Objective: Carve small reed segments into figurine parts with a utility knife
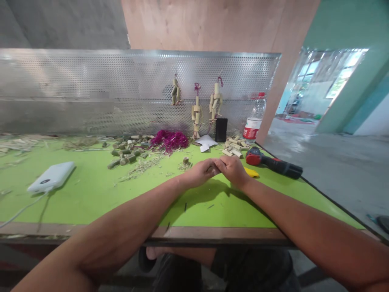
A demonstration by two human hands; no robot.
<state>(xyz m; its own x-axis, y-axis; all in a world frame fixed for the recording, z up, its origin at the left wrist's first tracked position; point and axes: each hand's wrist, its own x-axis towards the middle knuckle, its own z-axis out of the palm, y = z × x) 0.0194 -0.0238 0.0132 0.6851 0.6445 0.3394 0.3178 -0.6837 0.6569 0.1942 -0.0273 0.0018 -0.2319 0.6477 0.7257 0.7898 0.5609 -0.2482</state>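
Above the lime-green tabletop, my left hand (202, 172) and my right hand (232, 168) meet with their fingers closed against each other. Whatever lies between them, if anything, is hidden by the fingers. Partly behind my right wrist lies a bright yellow object (251, 172) of a kind I cannot make out. A short cut piece of bamboo or wood (185, 160) stands left of my hands, with shavings round it. Beyond my hands are a folded white paper (206, 142) and a pile of pale cut sticks (234, 147).
A cordless power tool (273, 163) lies at right. Magenta string (170, 140) and stubby wooden pieces (124, 153) lie behind. Jointed stick figures (197, 113) hang at the perforated metal panel (121, 81), near a black box (221, 129) and a bottle (253, 125). A cabled power bank (51, 177) lies left.
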